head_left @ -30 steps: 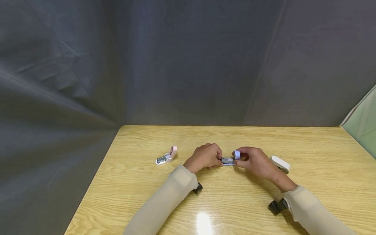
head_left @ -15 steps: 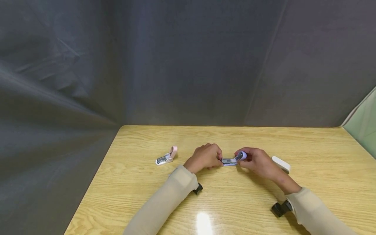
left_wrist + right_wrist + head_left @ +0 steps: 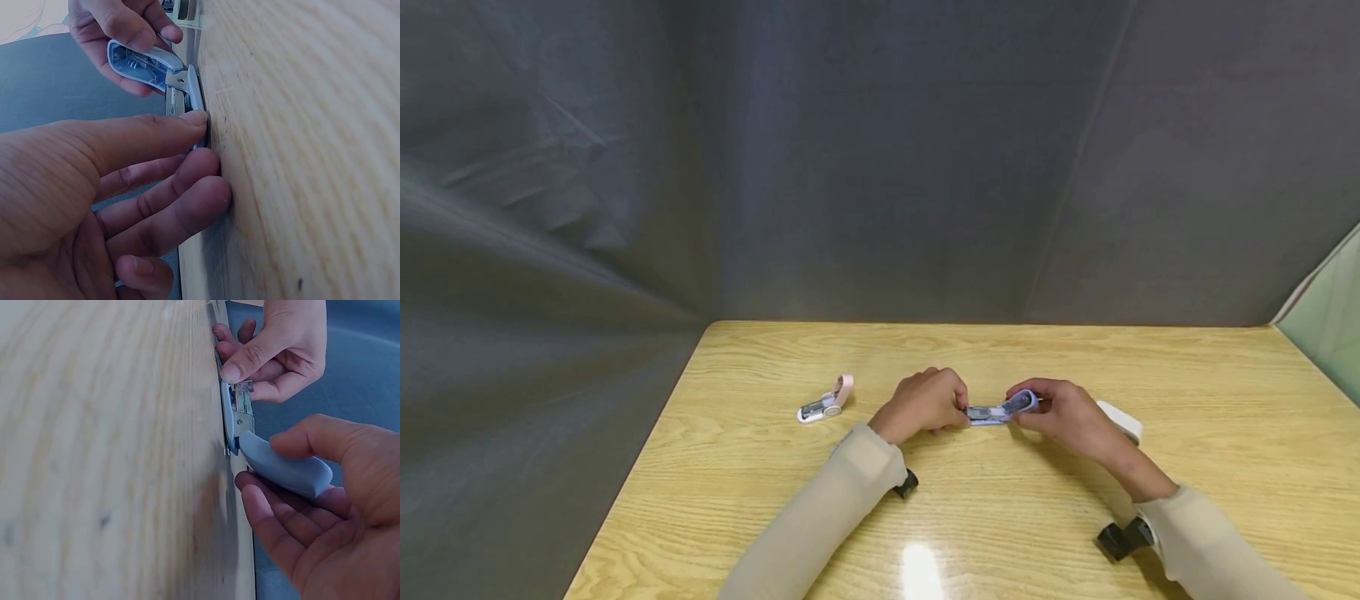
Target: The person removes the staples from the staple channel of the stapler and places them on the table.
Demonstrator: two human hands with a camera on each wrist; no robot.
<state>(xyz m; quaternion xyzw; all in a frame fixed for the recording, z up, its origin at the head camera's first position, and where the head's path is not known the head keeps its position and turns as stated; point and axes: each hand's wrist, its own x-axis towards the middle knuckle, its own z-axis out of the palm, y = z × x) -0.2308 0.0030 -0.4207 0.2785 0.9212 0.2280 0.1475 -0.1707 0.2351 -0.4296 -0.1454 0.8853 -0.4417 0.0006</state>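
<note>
A small light-blue stapler (image 3: pixel 988 414) lies open on the table between both hands, with its metal rail exposed. My left hand (image 3: pixel 925 404) pinches the far-left end of its base, thumb on the near side; its fingertips touch the tabletop in the left wrist view. The blue top cover (image 3: pixel 284 465) is swung up and back to the right, its hollow inside showing in the left wrist view. Around that cover my right hand (image 3: pixel 1067 418) grips with thumb and fingers. Whether staples sit in the rail is too small to tell.
On the left of the wooden table (image 3: pixel 1000 517) stands a white stapler with a raised pink cover (image 3: pixel 826 402). A white rounded object (image 3: pixel 1122 419) lies behind my right hand, partly hidden. Dark sheeting (image 3: pixel 880 167) rises along the table's back and left edges.
My right hand has moved slightly right, tilting the blue cover from nearly upright farther back to the right. The left hand stays in place on the base.
</note>
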